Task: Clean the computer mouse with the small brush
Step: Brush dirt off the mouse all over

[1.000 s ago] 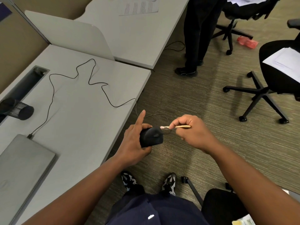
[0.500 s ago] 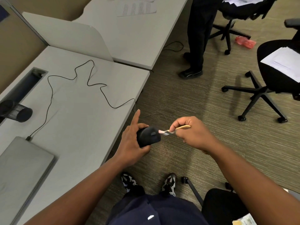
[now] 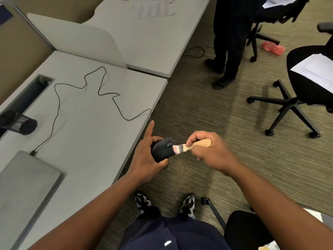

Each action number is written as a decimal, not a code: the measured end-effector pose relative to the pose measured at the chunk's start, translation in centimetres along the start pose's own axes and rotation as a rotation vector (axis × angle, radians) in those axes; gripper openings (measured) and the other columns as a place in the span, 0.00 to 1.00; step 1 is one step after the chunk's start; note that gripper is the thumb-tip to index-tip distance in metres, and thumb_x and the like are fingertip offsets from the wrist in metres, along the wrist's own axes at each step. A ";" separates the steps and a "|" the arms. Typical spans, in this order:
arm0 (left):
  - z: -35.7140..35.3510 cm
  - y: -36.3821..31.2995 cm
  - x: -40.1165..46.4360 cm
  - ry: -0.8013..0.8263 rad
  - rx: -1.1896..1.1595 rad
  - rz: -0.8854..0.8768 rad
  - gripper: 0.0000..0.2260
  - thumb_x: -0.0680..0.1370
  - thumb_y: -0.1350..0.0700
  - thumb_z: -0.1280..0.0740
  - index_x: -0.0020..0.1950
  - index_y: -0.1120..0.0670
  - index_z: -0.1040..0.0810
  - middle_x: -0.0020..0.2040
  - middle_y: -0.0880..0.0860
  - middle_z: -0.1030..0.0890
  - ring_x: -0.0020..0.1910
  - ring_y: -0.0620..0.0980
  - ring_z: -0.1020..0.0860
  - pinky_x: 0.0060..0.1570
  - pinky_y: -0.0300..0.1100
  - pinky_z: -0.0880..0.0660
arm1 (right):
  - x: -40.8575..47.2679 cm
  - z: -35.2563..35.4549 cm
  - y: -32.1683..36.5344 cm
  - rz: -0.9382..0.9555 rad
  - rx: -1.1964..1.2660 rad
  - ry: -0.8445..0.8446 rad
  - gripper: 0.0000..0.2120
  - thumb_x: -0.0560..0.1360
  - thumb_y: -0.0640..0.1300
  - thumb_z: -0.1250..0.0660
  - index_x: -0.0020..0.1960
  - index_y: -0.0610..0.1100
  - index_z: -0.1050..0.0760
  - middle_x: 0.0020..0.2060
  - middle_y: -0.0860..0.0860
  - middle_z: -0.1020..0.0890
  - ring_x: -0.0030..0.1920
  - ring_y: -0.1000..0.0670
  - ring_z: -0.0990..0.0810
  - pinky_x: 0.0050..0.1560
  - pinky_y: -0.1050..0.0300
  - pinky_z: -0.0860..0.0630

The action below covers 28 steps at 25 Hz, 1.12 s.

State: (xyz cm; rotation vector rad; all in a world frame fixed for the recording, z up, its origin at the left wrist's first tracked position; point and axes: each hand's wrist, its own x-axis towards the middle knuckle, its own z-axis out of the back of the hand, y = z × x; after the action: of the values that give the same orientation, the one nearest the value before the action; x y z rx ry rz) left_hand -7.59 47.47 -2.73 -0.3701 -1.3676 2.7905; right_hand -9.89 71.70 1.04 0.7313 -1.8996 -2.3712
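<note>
My left hand (image 3: 146, 157) grips a black wired computer mouse (image 3: 163, 149) in the air just off the desk's right edge, with the index finger pointing straight up. My right hand (image 3: 207, 150) pinches the wooden handle of a small brush (image 3: 191, 146). Its pale bristles touch the mouse's top near the scroll wheel. The mouse's thin black cable (image 3: 100, 89) snakes back across the desk to the laptop.
A grey desk (image 3: 86, 134) on the left carries a closed laptop (image 3: 23, 184) and a black mesh cup (image 3: 19, 121). A person (image 3: 228, 42) stands at the far end of the carpet. Office chairs (image 3: 310, 83) stand on the right, one more by my right leg.
The brush head has shifted slightly left onto the mouse's top. My left hand and the mouse have stayed nearly in place.
</note>
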 end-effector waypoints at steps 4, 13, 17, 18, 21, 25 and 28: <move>0.0 0.2 -0.1 -0.006 -0.018 0.015 0.59 0.71 0.60 0.18 0.89 0.41 0.56 0.62 0.42 0.19 0.65 0.50 0.20 0.68 0.59 0.22 | -0.2 0.2 0.2 0.042 0.033 -0.089 0.07 0.67 0.38 0.32 0.40 0.49 0.18 0.28 0.54 0.22 0.28 0.54 0.27 0.27 0.58 0.33; -0.4 0.6 0.3 -0.039 -0.023 0.015 0.51 0.71 0.55 0.16 0.86 0.41 0.42 0.65 0.41 0.20 0.64 0.44 0.21 0.66 0.47 0.21 | -0.7 -0.3 0.2 0.072 -0.006 0.025 0.07 0.66 0.39 0.32 0.41 0.48 0.18 0.28 0.54 0.23 0.28 0.55 0.29 0.27 0.59 0.34; -0.6 1.2 0.7 -0.042 -0.078 0.085 0.41 0.72 0.53 0.16 0.79 0.35 0.33 0.67 0.34 0.24 0.60 0.25 0.24 0.56 0.32 0.23 | -0.5 -0.5 0.1 0.131 0.083 -0.168 0.11 0.72 0.33 0.31 0.43 0.50 0.18 0.31 0.49 0.21 0.31 0.48 0.27 0.30 0.54 0.32; -0.6 1.4 0.9 -0.025 -0.090 0.113 0.44 0.72 0.52 0.16 0.82 0.37 0.35 0.63 0.33 0.25 0.60 0.27 0.24 0.57 0.33 0.24 | -0.4 -0.6 0.0 0.133 0.074 -0.192 0.13 0.73 0.32 0.31 0.44 0.51 0.18 0.31 0.50 0.21 0.31 0.49 0.27 0.30 0.54 0.31; -0.7 1.8 1.2 0.009 -0.116 0.158 0.46 0.72 0.51 0.16 0.83 0.38 0.36 0.61 0.33 0.25 0.60 0.37 0.22 0.63 0.44 0.21 | -0.4 -0.5 -0.1 0.117 0.040 -0.138 0.14 0.73 0.32 0.31 0.44 0.51 0.18 0.30 0.53 0.22 0.28 0.54 0.28 0.27 0.60 0.33; -1.0 2.2 1.2 0.060 -0.169 0.191 0.43 0.73 0.51 0.16 0.84 0.41 0.34 0.64 0.35 0.26 0.61 0.38 0.22 0.63 0.51 0.17 | -0.6 -0.4 0.0 0.102 0.037 -0.028 0.08 0.68 0.37 0.31 0.41 0.48 0.18 0.31 0.50 0.22 0.28 0.55 0.29 0.26 0.60 0.34; -1.0 2.1 1.4 0.096 -0.253 0.210 0.40 0.75 0.48 0.18 0.83 0.38 0.34 0.65 0.38 0.26 0.60 0.39 0.22 0.52 0.42 0.15 | -0.5 -0.6 0.0 0.125 0.090 -0.132 0.10 0.70 0.36 0.31 0.43 0.50 0.18 0.31 0.50 0.21 0.29 0.51 0.27 0.27 0.57 0.32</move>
State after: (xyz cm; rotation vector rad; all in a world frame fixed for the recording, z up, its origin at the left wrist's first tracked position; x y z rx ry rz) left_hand -8.50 47.07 -5.27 -0.6807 -1.7585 2.7137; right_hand -9.26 71.32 1.07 0.4549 -2.0476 -2.3244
